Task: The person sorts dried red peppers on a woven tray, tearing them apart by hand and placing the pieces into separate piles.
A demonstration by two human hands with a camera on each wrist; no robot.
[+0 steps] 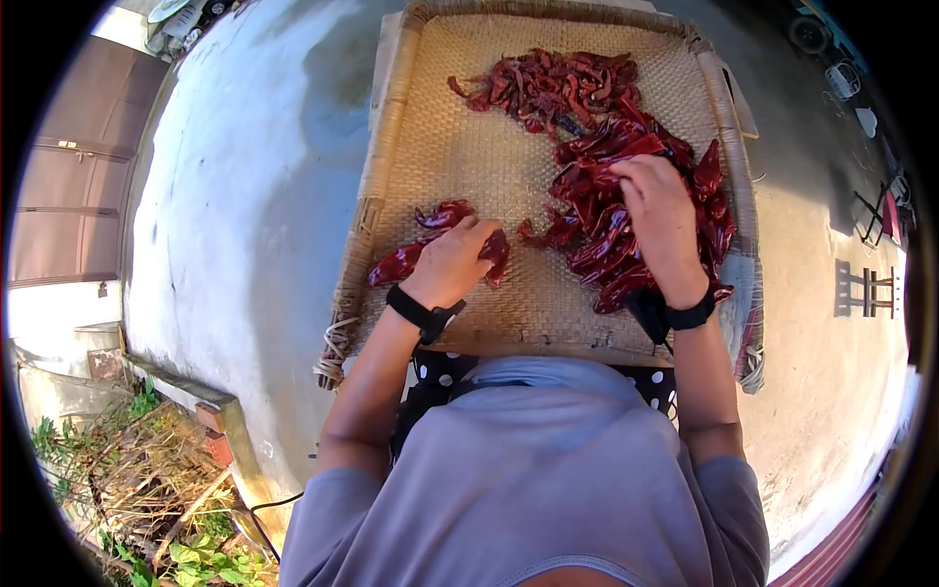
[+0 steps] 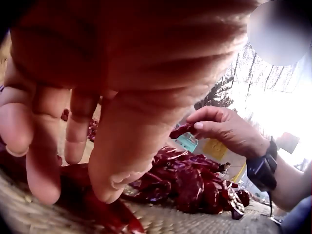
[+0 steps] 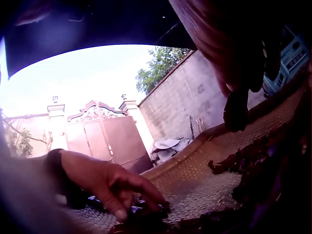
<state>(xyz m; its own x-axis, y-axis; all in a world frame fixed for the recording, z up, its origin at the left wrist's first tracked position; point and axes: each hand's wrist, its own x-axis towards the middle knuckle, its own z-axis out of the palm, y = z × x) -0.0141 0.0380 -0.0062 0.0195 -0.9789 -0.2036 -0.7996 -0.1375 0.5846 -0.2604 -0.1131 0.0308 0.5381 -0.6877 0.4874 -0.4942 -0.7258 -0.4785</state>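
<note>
Dried red chilies lie in three groups on a shallow woven tray (image 1: 469, 176). My left hand (image 1: 452, 260) is over the small group (image 1: 395, 264) at the near left, its fingers spread and pointing down, fingertips right at the chilies. Over the large glossy heap (image 1: 602, 254) on the right is my right hand (image 1: 667, 220). Between its thumb and fingers it pinches one dried chili (image 2: 180, 130), which hangs darkly from the fingertips in the right wrist view. Farther back sits a pile of smaller, shrivelled chilies (image 1: 562, 86).
The tray has a raised, bound rim (image 1: 370, 210) and reaches close to the person's lap. Concrete floor (image 1: 284, 196) surrounds it. A small stool (image 1: 880, 292) stands far right, a brown metal gate (image 1: 78, 166) far left. Dry plants (image 1: 147, 470) lie at the lower left.
</note>
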